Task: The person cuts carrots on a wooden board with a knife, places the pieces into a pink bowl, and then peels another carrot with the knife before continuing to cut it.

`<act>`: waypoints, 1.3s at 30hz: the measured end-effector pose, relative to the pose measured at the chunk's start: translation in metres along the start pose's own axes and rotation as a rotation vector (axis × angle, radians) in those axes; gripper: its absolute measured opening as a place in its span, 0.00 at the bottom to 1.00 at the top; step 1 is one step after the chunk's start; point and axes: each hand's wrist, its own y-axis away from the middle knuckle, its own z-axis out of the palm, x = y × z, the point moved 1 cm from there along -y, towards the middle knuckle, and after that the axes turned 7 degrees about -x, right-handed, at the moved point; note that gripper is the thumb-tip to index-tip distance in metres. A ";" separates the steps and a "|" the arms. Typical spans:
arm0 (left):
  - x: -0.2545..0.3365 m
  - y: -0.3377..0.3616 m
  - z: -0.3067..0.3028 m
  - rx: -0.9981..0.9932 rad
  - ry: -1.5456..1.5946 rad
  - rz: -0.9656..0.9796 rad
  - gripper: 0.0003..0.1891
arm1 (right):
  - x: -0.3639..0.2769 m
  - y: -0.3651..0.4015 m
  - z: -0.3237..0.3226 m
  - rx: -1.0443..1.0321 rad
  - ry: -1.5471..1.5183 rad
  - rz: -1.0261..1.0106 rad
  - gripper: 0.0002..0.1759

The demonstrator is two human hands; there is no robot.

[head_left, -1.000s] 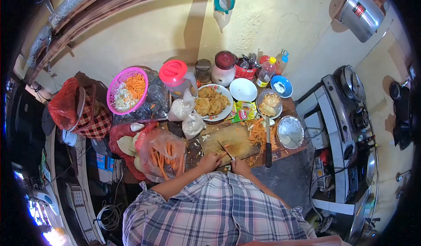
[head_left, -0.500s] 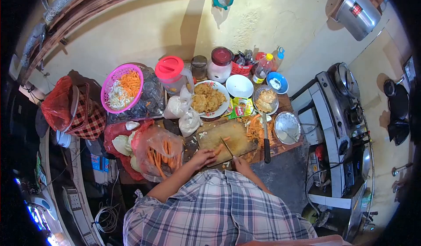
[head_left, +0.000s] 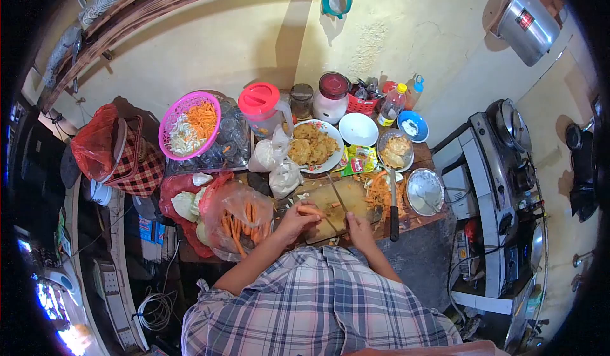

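**Item: one carrot (head_left: 311,210), on cutting board (head_left: 359,198)**

The carrot lies at the board's near left part, its long axis running left to right. The left hand (head_left: 293,219) is the nearer one and is closed round its left end. The right hand (head_left: 359,228), at the board's near edge right of the carrot, is wrapped round a knife (head_left: 340,200) whose blade points away across the board. Carrot peelings (head_left: 380,191) lie at the board's right edge. A bag of carrots (head_left: 238,226) sits left of the board.

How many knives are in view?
2. One knife in the right hand above the cutting board; a black-handled knife lying along the board's right edge. Clutter may hide others.
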 end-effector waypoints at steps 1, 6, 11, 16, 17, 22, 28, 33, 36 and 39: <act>-0.007 -0.005 -0.004 -0.002 -0.002 0.000 0.19 | 0.001 0.001 0.002 0.014 0.072 0.007 0.29; -0.040 -0.025 -0.021 0.206 -0.626 0.305 0.11 | 0.043 0.006 0.010 -0.022 0.355 0.198 0.30; -0.065 -0.040 -0.044 0.145 -1.238 0.599 0.13 | 0.085 0.015 0.030 -0.078 0.523 0.105 0.25; -0.062 -0.031 -0.040 0.115 -1.336 0.602 0.12 | 0.087 0.017 0.032 -0.175 0.517 0.187 0.22; -0.063 -0.030 -0.040 0.112 -1.324 0.602 0.11 | 0.090 0.017 0.033 -0.189 0.498 0.147 0.24; -0.063 -0.033 -0.041 0.145 -1.325 0.650 0.10 | 0.104 0.010 0.036 -0.255 0.494 0.060 0.26; -0.061 -0.032 -0.039 0.156 -1.304 0.578 0.11 | 0.115 0.004 0.040 -0.279 0.557 0.177 0.27; -0.057 -0.032 -0.038 0.146 -1.315 0.564 0.11 | 0.098 -0.005 0.043 -0.379 0.596 0.184 0.23; -0.057 -0.032 -0.038 0.140 -1.317 0.557 0.11 | 0.090 -0.013 0.047 -0.385 0.583 0.128 0.24; -0.058 -0.033 -0.038 0.154 -1.323 0.566 0.11 | 0.090 -0.020 0.052 -0.430 0.599 0.155 0.25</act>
